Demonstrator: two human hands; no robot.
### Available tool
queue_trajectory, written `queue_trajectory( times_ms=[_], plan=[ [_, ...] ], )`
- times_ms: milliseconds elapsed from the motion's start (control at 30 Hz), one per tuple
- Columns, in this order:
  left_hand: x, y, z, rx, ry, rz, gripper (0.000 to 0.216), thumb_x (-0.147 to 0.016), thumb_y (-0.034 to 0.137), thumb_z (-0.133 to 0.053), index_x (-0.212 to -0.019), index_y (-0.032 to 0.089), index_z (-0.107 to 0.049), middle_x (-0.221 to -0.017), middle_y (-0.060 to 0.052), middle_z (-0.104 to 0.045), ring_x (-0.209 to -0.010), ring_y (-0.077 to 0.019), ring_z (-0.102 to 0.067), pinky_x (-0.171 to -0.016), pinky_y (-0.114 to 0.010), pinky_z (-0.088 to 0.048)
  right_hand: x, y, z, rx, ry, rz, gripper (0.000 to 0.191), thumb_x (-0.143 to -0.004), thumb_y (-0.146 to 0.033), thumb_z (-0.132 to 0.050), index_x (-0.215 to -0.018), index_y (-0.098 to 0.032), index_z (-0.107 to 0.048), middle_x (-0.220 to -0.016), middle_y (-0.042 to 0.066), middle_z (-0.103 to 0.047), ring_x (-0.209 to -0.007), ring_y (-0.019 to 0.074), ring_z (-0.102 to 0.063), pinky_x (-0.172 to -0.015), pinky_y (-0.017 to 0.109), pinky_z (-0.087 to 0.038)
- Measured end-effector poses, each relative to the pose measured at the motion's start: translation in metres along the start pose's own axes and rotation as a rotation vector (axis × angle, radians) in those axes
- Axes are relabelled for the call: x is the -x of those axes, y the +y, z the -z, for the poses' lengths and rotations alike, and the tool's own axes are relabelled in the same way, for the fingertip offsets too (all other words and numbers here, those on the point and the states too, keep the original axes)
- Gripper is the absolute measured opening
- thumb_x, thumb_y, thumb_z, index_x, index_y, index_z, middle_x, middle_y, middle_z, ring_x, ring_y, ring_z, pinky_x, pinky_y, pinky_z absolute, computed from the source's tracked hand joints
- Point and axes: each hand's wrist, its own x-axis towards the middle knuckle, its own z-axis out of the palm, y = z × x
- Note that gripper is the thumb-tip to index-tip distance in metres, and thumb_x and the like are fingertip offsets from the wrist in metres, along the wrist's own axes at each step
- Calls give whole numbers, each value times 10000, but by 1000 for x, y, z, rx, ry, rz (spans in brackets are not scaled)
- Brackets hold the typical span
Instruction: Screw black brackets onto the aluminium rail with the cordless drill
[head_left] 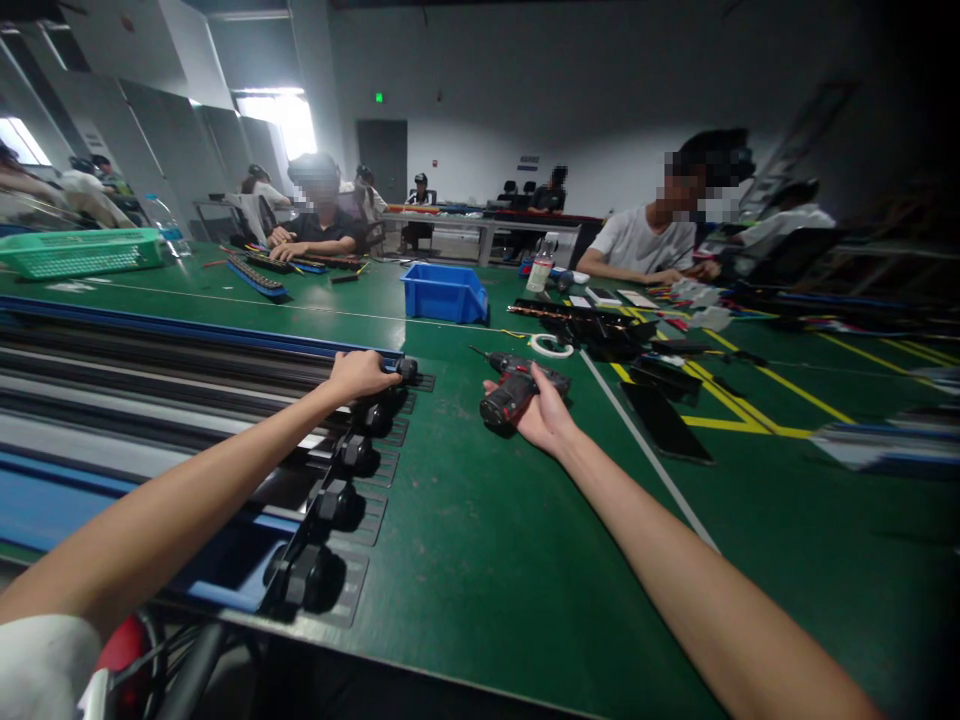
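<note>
My right hand is wrapped around a black and red cordless drill, held on its side low over the green table. The drill's thin bit points to the far left. At the far end of a row of long strips, my left hand curls over the end of the farthest strip, its fingertips at the black cable gland; part of its fingers is hidden. Several more black cable glands stick out from the nearer strip ends. Flat slotted plates lie under these ends.
A blue bin stands beyond my hands. White tape roll, a bottle and dark parts lie at right. A green basket sits far left. Co-workers sit across the green table.
</note>
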Motion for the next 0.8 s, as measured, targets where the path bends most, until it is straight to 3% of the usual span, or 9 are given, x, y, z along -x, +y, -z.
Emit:
queue_trajectory(
  times_ms=[500,667,800],
  plan=[
    [-3,2,-1,23,-15,3,612,-766,705,-456,-892,182,-746,-966,-168,-737,-965,-363,-659,-893,-461,-423,-7,1,5,8,6,11,378,-963,-504,-482,-1105,-166,-575,-957,139,-734,-875,275,-734,-782,466,-608],
    [0,1,1,23,-2,5,636,-764,753,-443,-870,199,-737,-971,-157,-743,-979,-350,-663,-898,-426,-417,-5,-7,10,35,-35,-38,232,-944,-351,-532,-1061,-159,-588,-966,150,-741,-926,286,-734,-808,482,-605],
    [4,0,2,54,14,-12,743,-755,852,-354,-781,205,-716,-911,-154,-743,-960,-346,-666,-892,-423,-412,-7,-15,17,101,31,-26,199,-923,-229,-515,-1085,-132,-577,-972,175,-747,-903,270,-744,-770,425,-620]
  ],
)
